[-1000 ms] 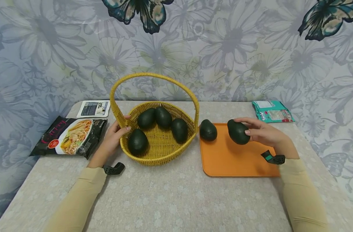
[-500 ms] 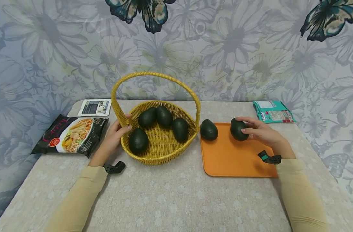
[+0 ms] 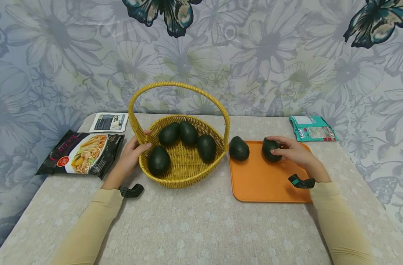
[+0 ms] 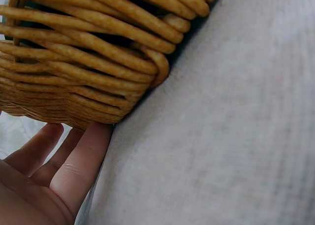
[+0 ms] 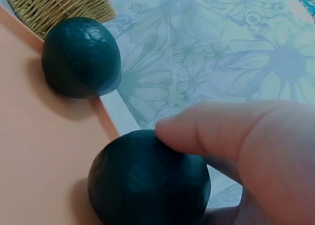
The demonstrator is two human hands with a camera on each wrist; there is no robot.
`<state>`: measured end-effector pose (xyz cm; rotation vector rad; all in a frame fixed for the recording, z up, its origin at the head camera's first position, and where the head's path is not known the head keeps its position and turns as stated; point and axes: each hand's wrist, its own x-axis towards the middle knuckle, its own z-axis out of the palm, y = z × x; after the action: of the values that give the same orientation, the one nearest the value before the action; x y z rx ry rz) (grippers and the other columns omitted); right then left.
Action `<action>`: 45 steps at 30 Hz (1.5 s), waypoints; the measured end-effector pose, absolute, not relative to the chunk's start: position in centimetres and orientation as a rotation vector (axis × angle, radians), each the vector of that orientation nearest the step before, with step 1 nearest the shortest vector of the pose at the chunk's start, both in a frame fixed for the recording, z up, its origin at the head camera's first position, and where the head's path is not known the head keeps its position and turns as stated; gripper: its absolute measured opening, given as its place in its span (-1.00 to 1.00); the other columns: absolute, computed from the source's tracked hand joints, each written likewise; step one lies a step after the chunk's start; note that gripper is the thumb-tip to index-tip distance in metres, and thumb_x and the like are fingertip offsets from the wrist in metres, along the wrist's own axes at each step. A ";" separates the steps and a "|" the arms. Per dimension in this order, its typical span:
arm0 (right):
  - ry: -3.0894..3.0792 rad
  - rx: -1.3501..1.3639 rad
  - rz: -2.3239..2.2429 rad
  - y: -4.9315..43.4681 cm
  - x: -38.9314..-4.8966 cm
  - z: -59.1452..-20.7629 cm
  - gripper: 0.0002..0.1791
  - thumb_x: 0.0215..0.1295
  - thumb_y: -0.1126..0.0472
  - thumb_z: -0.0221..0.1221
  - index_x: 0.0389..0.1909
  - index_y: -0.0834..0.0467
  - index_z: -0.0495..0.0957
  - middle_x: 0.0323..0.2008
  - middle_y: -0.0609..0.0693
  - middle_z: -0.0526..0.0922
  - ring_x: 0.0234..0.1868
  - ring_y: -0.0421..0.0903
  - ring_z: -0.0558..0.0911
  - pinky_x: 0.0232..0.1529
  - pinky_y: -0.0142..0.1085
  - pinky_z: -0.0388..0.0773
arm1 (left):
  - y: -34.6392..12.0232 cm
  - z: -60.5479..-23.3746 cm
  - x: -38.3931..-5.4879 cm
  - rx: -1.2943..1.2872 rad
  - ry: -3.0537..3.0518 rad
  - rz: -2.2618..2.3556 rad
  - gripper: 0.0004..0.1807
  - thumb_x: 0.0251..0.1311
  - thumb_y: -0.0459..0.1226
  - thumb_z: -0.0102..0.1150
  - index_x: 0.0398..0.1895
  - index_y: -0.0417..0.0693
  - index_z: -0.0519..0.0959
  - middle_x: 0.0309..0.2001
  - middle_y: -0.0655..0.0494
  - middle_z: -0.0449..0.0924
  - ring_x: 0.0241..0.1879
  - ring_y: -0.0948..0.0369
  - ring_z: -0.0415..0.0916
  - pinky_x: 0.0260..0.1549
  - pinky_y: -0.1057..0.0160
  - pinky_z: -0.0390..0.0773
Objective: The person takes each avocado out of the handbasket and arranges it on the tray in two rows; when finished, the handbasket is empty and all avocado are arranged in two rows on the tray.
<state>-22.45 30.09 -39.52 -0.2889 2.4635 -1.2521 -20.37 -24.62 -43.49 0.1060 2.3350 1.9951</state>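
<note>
Before a floral wall (image 3: 195, 55), on a pale worktop (image 3: 188, 228), I view remotely the right hand (image 3: 294, 151), thumb and fingers curled round an avocado (image 3: 269, 145) over an orange tray (image 3: 264, 184), a second avocado (image 3: 239, 149) near it at the tray's far left corner, and the left hand (image 3: 129, 156) gripping the side of a yellow basket (image 3: 185, 182) containing four more avocados (image 3: 159, 162).

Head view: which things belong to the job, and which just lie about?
Job, apparently: yellow woven basket, left hand holding it; six dark-green oval avocados, right hand gripping one; flat orange rectangular tray.
Lying about: black noodle packet; flat white rectangular package; crinkled teal packet.
</note>
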 end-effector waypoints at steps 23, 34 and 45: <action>2.492 -0.199 -1.318 29.2 -22.3 -39.8 -0.27 0.55 0.13 0.09 0.61 0.19 0.06 0.51 0.45 0.11 0.20 0.19 0.42 -0.28 -0.29 0.63 | -24.7 -43.9 -20.5 0.155 2.317 2.025 -0.45 0.52 -0.20 0.00 0.53 0.07 0.25 0.33 -0.01 0.32 0.14 0.36 0.40 -0.05 0.47 0.52; 2.522 -0.136 -1.346 29.2 -22.5 -40.1 -0.30 0.54 0.07 0.10 0.57 0.20 0.15 0.48 0.45 0.20 0.19 0.23 0.48 -0.24 -0.33 0.65 | -24.7 -43.9 -20.6 0.151 2.318 2.022 -0.45 0.52 -0.20 0.00 0.52 0.08 0.26 0.34 -0.03 0.30 0.16 0.33 0.38 -0.05 0.47 0.52; 2.540 -0.105 -1.319 30.0 -22.5 -39.7 -0.31 0.54 0.02 0.10 0.56 0.20 0.17 0.47 0.42 0.24 0.00 -0.09 0.55 -0.23 -0.28 0.66 | -24.8 -44.0 -20.7 0.146 2.325 2.014 -0.45 0.52 -0.19 0.00 0.52 0.08 0.26 0.33 -0.02 0.31 0.15 0.32 0.38 -0.05 0.47 0.53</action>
<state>-22.51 29.96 -39.72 -0.1053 2.5400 -1.3188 -20.68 -24.80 -43.99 0.1459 2.3245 2.0138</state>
